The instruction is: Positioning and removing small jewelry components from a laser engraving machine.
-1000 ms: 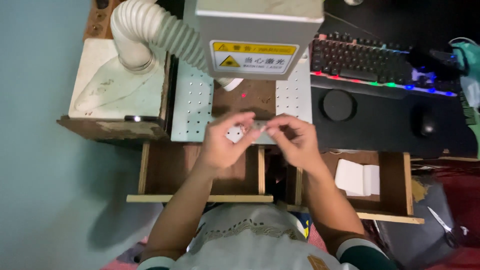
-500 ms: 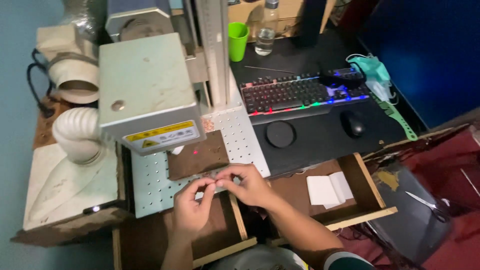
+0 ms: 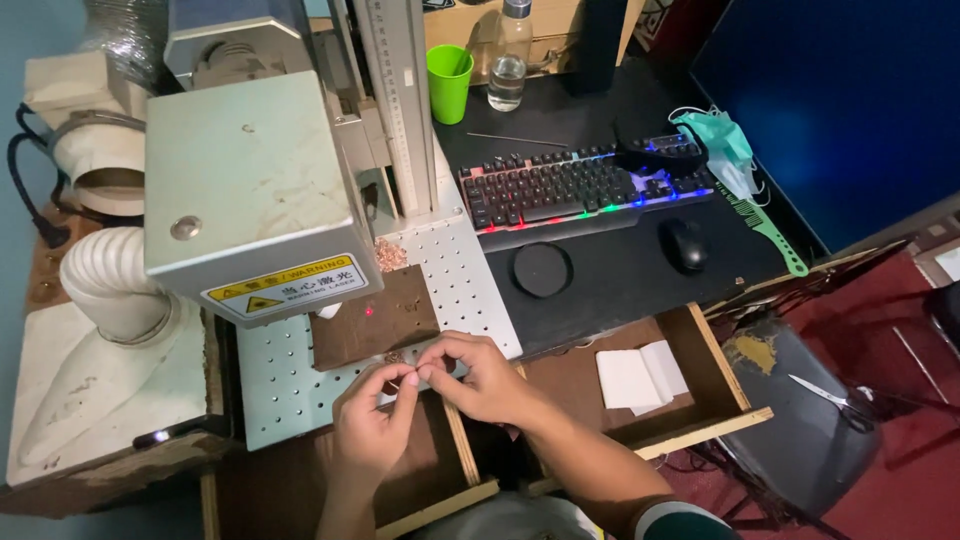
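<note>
A black tabletop (image 3: pixel 620 280) is carrying a keyboard (image 3: pixel 585 185) that is glowing in rainbow colours, with a dark blue screen (image 3: pixel 840 100) standing at the right. Two wooden drawers (image 3: pixel 700 400) are hanging open below. A dark red floor (image 3: pixel 900 480) is showing beside a worn stool (image 3: pixel 800 420).

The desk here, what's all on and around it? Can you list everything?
Machine head: one, grey, upper left.
Hose: one, white, far left.
Perforated plate: one, pale, under the machine.
Brown board: one, on the plate.
Keyboard: one, black, backlit, centre.
Mouse: one, black.
Cup: one, green.
Bottle: one, clear.
Comb: one, green.
Scissors: one, on the chair.
White papers: two, in the drawer.
Left hand, right hand: fingertips pinched together over the plate's edge.
</note>
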